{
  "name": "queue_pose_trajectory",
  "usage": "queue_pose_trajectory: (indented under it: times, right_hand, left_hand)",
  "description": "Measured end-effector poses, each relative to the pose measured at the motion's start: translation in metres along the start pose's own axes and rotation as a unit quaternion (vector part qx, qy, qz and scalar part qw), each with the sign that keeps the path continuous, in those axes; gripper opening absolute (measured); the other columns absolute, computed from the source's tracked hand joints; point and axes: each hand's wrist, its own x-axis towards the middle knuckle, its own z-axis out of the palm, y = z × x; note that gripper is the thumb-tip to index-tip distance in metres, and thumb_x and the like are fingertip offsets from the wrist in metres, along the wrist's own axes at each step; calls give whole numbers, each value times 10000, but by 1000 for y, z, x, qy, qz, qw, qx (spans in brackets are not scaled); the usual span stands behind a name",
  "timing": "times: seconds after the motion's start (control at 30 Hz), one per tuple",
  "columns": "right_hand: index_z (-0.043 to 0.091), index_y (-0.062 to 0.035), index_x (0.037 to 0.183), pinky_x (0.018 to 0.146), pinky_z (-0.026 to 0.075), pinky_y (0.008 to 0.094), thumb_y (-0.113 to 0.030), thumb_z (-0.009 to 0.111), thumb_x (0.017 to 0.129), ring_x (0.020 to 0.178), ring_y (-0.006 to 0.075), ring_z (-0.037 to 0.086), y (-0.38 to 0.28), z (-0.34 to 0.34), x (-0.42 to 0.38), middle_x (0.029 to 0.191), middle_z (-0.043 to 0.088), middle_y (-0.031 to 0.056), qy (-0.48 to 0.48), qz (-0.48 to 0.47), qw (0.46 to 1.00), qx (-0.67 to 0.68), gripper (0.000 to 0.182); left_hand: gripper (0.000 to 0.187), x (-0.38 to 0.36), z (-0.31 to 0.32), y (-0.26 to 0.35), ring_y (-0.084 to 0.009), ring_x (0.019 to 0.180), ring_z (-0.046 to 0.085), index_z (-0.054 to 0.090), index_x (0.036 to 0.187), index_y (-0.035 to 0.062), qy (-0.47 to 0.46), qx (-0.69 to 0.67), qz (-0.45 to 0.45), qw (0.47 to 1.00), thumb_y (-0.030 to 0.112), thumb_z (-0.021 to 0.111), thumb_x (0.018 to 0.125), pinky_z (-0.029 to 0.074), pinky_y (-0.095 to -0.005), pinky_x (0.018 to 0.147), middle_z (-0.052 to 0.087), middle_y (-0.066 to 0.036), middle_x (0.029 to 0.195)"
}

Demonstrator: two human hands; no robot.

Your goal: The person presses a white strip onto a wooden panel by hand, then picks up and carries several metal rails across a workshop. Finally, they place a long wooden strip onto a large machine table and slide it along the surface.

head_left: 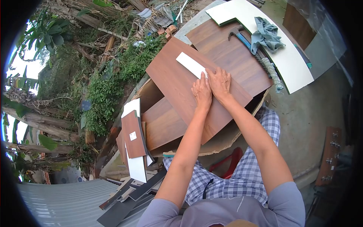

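A reddish-brown wood-grain board [174, 83] lies at an angle over another brown board [223, 49]. On it rests a narrow white strip [191, 64]. My left hand [202, 90] is at the strip's lower end, its fingertips on the strip's edge and the board. Right beside it, my right hand [220, 81] presses down with bent fingers, covering the end of the strip. The two hands touch or nearly touch. Whether either one grips the strip is hard to see.
A hammer [240, 38], a grey-green cloth [267, 36] and a large white panel [295, 60] are at the upper right. Smaller boards [133, 138] stack at the lower left, above dark offcuts [121, 208]. A red stool [230, 162] shows between the legs.
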Motion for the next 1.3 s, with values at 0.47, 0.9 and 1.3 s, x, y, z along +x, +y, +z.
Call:
queue_pose_trajectory:
  times: [0.47,0.9,1.3]
  right_hand:
    - [613,-167,920,750,387,404,-226,629,759,887,270,549,-22,50,73,918,540,103,11,0,1000,2,172]
    - [624,-150,928,781,380,410,-299,636,760,939,267,526,-38,91,121,946,542,103,6,15,1000,-3,225]
    - [640,-86,869,778,378,405,-263,613,793,942,265,519,-35,83,105,939,554,100,19,-7,1000,22,194]
  left_hand:
    - [359,77,22,-50,-316,804,517,536,1235,99,36,20,11,999,203,493,894,397,-428,736,565,-127,820]
    - [355,127,27,-77,-333,842,531,516,1243,86,25,37,-5,999,230,414,934,402,-431,793,587,-165,885]
    - [376,108,24,-66,-333,851,510,512,1242,61,53,31,-41,997,252,399,939,388,-431,820,561,-168,885]
